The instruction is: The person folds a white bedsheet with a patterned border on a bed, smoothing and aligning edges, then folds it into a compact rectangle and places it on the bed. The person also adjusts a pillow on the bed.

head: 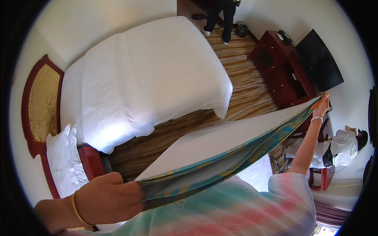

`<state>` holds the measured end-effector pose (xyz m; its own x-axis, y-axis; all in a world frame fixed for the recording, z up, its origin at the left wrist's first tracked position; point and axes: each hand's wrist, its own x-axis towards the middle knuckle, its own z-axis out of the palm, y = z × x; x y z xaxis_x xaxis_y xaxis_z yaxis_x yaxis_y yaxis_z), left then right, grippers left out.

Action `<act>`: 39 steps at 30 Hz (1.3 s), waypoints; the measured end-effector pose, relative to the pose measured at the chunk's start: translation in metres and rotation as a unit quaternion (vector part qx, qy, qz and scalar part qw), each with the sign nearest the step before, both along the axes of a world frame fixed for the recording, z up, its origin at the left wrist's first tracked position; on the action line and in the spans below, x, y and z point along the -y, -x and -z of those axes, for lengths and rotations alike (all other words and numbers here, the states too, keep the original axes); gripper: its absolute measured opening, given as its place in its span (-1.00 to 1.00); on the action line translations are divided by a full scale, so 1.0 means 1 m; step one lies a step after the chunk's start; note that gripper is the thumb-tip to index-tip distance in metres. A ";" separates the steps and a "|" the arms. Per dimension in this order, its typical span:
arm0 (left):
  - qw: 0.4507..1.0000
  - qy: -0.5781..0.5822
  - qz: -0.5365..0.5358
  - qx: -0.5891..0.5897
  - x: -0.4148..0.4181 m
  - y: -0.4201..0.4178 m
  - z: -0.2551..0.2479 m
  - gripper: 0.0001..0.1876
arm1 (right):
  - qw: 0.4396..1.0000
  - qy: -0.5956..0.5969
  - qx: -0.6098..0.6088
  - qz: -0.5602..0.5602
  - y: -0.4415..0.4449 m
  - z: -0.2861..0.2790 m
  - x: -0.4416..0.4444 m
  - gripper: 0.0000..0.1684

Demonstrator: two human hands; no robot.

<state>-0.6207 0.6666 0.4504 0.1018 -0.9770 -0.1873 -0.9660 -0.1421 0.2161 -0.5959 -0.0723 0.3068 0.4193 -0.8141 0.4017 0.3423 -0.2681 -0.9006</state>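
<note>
A long folded cloth (227,153) with a teal and gold pattern and a pale underside stretches between my two hands. My left hand (109,196), with a yellow bangle at the wrist, grips one end at the lower left. At the far right, my right hand (322,105) holds the other end up, my arm reaching out. The cloth hangs in layered folds in front of my body. Beyond it, a bed (153,73) is covered with smooth white bedding. White pillows (63,159) stand against a headboard near my left hand.
A red wooden nightstand (91,162) stands by the pillows. Striped carpet (245,73) runs between the bed and a red wooden cabinet (274,70) beside a television (320,62). One person (221,17) stands at the far end; another person (339,147) is seated at right.
</note>
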 end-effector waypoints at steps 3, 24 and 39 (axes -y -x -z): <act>0.997 0.040 0.059 0.039 0.012 -0.007 -0.001 -0.97 | 1.000 -0.006 0.002 -0.001 0.004 0.006 0.009 -0.65; 0.942 -0.018 0.207 0.262 0.062 0.011 -0.010 -0.92 | 1.000 0.010 -0.004 0.000 0.045 0.028 0.051 -0.69; 0.989 0.106 -0.029 0.101 0.054 -0.011 -0.015 -0.84 | 0.997 -0.041 0.069 0.024 0.070 0.030 0.029 -0.72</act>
